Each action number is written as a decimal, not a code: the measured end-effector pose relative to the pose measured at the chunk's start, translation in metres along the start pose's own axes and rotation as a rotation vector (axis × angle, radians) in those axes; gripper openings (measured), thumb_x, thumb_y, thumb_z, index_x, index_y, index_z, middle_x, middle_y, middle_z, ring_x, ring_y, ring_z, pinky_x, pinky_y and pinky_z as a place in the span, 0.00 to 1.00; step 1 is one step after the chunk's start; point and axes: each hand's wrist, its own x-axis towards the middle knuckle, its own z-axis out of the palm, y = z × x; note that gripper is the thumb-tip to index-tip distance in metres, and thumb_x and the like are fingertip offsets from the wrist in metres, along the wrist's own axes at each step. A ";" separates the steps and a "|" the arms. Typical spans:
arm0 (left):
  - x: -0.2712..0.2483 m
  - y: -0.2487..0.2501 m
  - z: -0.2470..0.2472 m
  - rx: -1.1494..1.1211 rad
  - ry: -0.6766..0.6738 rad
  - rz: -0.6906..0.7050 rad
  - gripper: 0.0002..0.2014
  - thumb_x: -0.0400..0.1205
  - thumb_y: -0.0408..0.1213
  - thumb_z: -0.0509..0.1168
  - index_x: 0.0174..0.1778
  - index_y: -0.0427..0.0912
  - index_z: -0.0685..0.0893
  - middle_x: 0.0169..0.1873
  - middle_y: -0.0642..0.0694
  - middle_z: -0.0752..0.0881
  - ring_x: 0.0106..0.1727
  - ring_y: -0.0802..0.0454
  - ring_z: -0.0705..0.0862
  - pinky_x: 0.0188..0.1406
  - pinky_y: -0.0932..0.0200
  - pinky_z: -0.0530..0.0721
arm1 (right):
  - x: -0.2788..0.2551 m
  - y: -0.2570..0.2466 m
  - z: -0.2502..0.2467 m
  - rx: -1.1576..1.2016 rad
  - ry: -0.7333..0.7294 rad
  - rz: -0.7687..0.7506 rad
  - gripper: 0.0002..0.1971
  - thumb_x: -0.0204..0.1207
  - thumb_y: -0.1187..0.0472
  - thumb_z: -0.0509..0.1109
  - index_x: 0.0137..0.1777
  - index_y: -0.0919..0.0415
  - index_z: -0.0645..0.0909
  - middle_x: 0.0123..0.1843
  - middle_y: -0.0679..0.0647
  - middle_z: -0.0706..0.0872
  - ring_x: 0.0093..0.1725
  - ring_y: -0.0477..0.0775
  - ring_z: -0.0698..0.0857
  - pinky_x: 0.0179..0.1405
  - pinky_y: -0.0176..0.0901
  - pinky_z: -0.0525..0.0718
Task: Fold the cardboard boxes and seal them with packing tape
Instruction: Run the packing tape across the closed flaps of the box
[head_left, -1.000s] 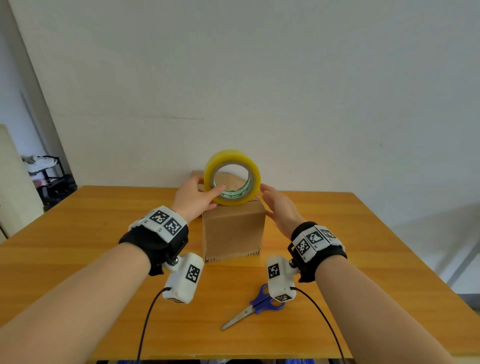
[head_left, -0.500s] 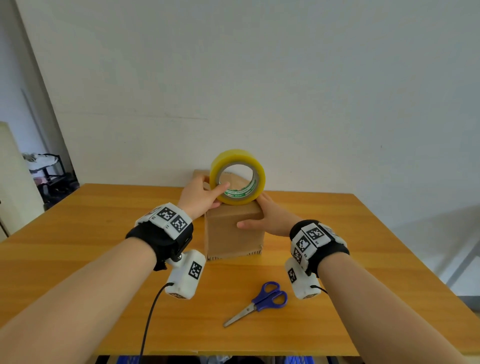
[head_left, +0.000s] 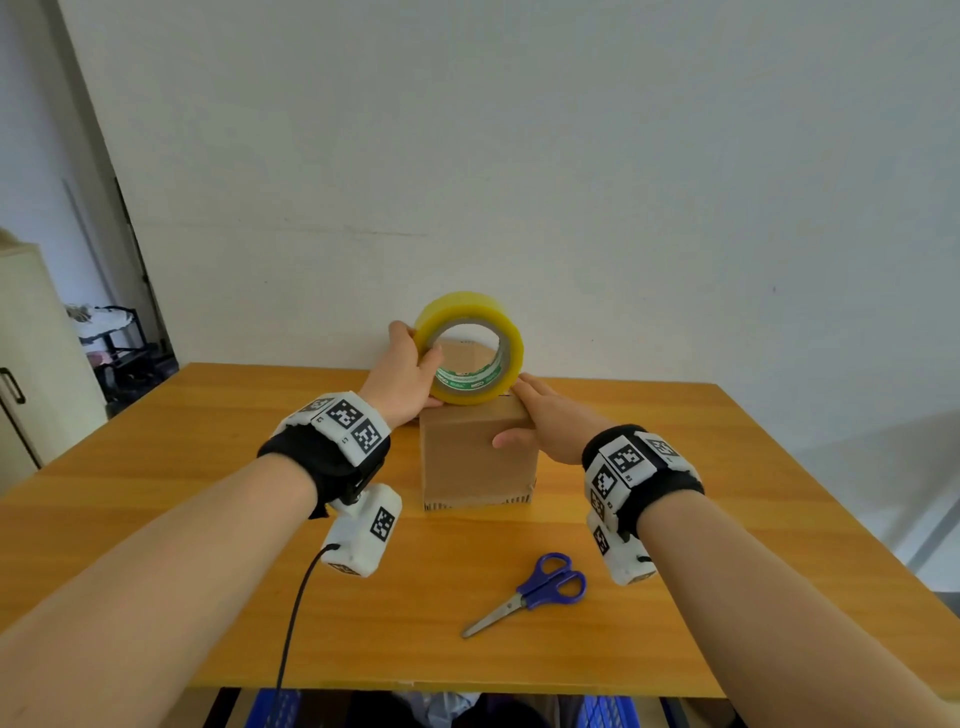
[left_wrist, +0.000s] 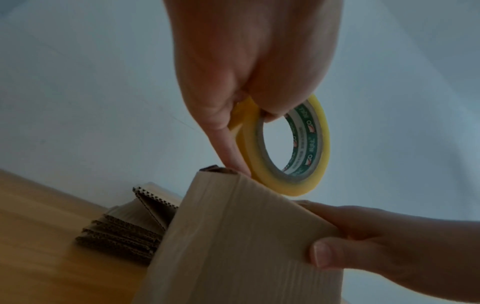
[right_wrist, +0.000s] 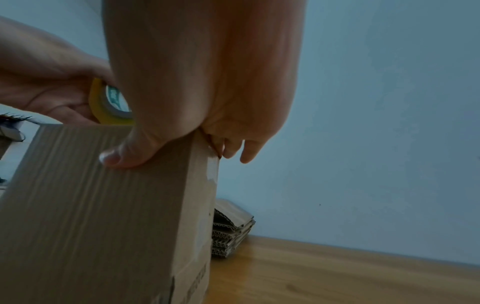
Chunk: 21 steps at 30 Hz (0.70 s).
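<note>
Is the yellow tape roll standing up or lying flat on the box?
Standing up on its edge. The tape roll shows its round hole to the head camera, its rim at the box top, gripped by the left hand.

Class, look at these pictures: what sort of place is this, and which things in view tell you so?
Probably a plain indoor room used as a packing workstation: a wooden table against a bare white wall, holding a cardboard box, a roll of yellow packing tape, scissors and a stack of flattened cardboard.

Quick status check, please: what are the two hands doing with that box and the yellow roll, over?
Left hand grips tape roll upright on the box top. Right hand clasps cardboard box at its top right corner. Scissors lie clear, nearer the table's front edge.
</note>
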 end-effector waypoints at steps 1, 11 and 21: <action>0.001 -0.001 -0.005 0.037 0.021 0.012 0.09 0.87 0.39 0.54 0.58 0.39 0.64 0.51 0.41 0.75 0.53 0.42 0.82 0.39 0.52 0.89 | -0.002 0.000 -0.001 -0.017 -0.005 0.021 0.44 0.77 0.37 0.64 0.85 0.55 0.47 0.86 0.51 0.49 0.82 0.57 0.61 0.77 0.55 0.67; 0.005 -0.004 -0.037 0.240 0.079 0.020 0.11 0.86 0.35 0.56 0.63 0.40 0.65 0.46 0.40 0.77 0.47 0.39 0.84 0.37 0.43 0.90 | -0.001 -0.009 -0.002 -0.024 -0.020 0.043 0.44 0.78 0.38 0.63 0.85 0.57 0.45 0.86 0.51 0.48 0.82 0.57 0.60 0.77 0.52 0.66; 0.012 -0.005 -0.046 0.328 0.061 0.052 0.08 0.86 0.35 0.56 0.59 0.40 0.67 0.40 0.41 0.76 0.44 0.36 0.84 0.37 0.39 0.89 | 0.000 -0.024 -0.008 -0.114 -0.021 0.078 0.57 0.71 0.32 0.68 0.84 0.61 0.37 0.86 0.55 0.45 0.85 0.55 0.49 0.83 0.52 0.47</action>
